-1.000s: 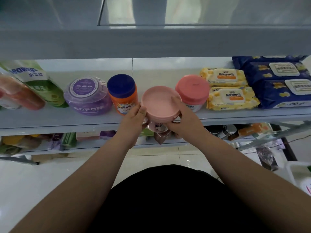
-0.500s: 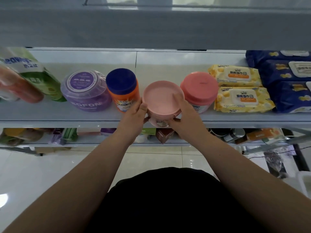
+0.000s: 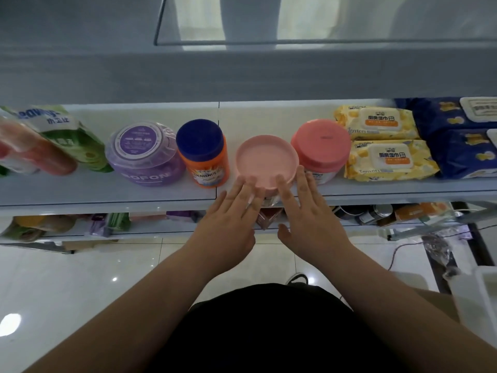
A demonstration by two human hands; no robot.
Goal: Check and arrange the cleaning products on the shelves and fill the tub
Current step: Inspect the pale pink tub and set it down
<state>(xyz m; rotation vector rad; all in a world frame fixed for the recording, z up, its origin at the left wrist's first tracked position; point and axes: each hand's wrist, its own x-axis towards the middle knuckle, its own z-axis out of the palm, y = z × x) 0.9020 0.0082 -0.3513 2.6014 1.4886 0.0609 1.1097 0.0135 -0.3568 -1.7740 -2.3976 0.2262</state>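
Head view: we are setting the pink jar [image 3: 267,161] in its row on the shelf [image 3: 80,189].
We are judging that the jar, standing near the front edge between the orange jar [image 3: 205,168] and the red-lidded jar [image 3: 321,146], could tip off or knock a neighbour under an uneven push. We are holding the left hand [image 3: 231,211] and right hand [image 3: 309,211] flat, fingers straight and spread, tips over the lid's near rim, gripping nothing.

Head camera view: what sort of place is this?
Probably a shop or storeroom for household goods: a long white shelf holds a row of cleaning products, such as the orange jar and yellow wipe packs, above a stocked lower shelf.
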